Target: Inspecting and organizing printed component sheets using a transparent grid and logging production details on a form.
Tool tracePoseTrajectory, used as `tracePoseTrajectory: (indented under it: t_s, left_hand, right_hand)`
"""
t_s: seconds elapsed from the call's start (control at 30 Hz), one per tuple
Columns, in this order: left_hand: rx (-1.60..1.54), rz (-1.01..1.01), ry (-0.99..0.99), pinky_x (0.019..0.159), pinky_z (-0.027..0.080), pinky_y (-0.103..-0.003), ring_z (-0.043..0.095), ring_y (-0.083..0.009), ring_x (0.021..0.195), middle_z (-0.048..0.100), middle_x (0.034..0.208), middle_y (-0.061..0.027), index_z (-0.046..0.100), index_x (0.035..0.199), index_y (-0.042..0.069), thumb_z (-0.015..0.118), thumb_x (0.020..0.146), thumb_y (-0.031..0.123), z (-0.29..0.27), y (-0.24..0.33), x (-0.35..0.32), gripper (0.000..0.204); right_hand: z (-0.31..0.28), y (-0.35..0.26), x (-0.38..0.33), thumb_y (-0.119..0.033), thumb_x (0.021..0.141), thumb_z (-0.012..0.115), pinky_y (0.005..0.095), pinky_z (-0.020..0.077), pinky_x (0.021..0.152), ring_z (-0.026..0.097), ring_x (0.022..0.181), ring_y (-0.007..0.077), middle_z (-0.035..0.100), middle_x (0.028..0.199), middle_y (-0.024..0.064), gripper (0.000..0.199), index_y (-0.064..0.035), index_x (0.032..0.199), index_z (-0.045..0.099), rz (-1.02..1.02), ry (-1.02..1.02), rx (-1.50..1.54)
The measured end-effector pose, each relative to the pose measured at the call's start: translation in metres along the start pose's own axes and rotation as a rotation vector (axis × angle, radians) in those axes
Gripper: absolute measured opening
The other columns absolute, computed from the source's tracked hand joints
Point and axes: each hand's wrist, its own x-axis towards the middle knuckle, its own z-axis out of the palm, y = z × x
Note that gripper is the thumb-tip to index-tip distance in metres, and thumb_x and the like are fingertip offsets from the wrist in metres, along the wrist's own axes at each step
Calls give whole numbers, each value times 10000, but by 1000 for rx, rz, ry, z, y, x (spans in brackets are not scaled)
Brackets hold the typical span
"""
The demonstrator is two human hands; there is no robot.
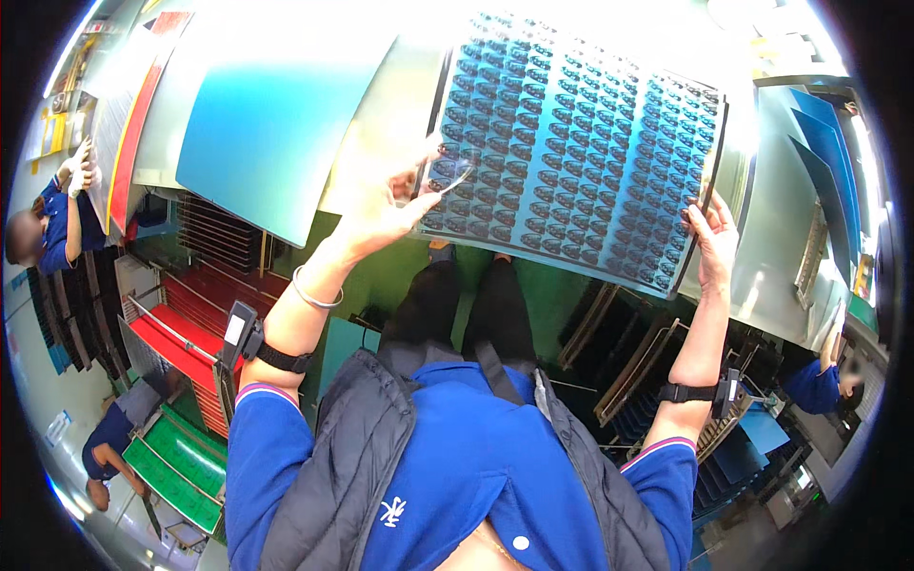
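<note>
A large translucent film sheet (581,162) printed with rows of dark oval patterns is held in front of me, blue showing through it. At its near left corner, my left hand (395,205) is closed on the film's edge, where a clear curled piece catches the light. My right hand (714,238) pinches the right edge close to the near right corner, thumb on top and the other fingers partly hidden. Whether a blue sheet lies directly against the film's underside, I cannot tell.
A plain blue sheet (281,133) lies on the pale worktable (381,124) at left. Racks with red sheets (171,347) and green sheets (181,466) stand lower left. Blue panels (824,143) lean at far right. Other people (62,224) are at both sides.
</note>
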Motion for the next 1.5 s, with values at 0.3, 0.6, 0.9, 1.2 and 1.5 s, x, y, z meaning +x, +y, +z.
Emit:
tracePoseTrajectory:
  t_s: [0.3, 0.6, 0.9, 1.2, 1.5]
  left_hand:
    - [503, 194, -161, 1160, 120, -465, 200, -284, 1431, 453, 1429, -66, 579, 1290, 167, 676, 764, 17, -10, -19, -6, 556]
    - [587, 148, -298, 1162, -34, -457, 41, -270, 1461, 237, 1546, -77, 495, 1372, 196, 672, 755, 97, -17, -16, -5, 650]
    - [630, 171, -320, 1161, -35, -464, 30, -284, 1460, 213, 1553, -90, 463, 1396, 207, 693, 725, 118, -13, -13, -1, 715]
    - [767, 135, -347, 1160, 25, -484, 45, -340, 1453, 171, 1561, -120, 447, 1408, 187, 663, 682, 42, -9, -5, 0, 771]
    - [734, 74, -345, 1156, 13, -509, 56, -346, 1449, 191, 1549, -149, 505, 1352, 142, 721, 644, -28, 1, 9, 1, 759]
  right_hand:
    - [-2, 15, 5, -44, 830, 710, 201, 459, 695, 598, 820, 59, 660, 954, 11, 437, -48, 1243, 568, -104, 149, -81]
    - [-4, 22, 3, -34, 832, 703, 200, 469, 721, 598, 837, 62, 660, 975, 18, 446, -32, 1253, 554, -117, 145, -76]
    - [-8, 21, 4, -36, 835, 700, 187, 462, 718, 594, 832, 51, 660, 961, 2, 421, -39, 1236, 571, -114, 113, -83]
    - [-10, -15, 11, -147, 772, 759, 313, 482, 849, 614, 982, 192, 608, 1153, 154, 684, -51, 1363, 427, 109, -15, 96]
    - [22, -36, 108, -326, 911, 533, 431, 516, 741, 662, 827, 331, 664, 945, 204, 513, -297, 1408, 407, -218, 212, -1138]
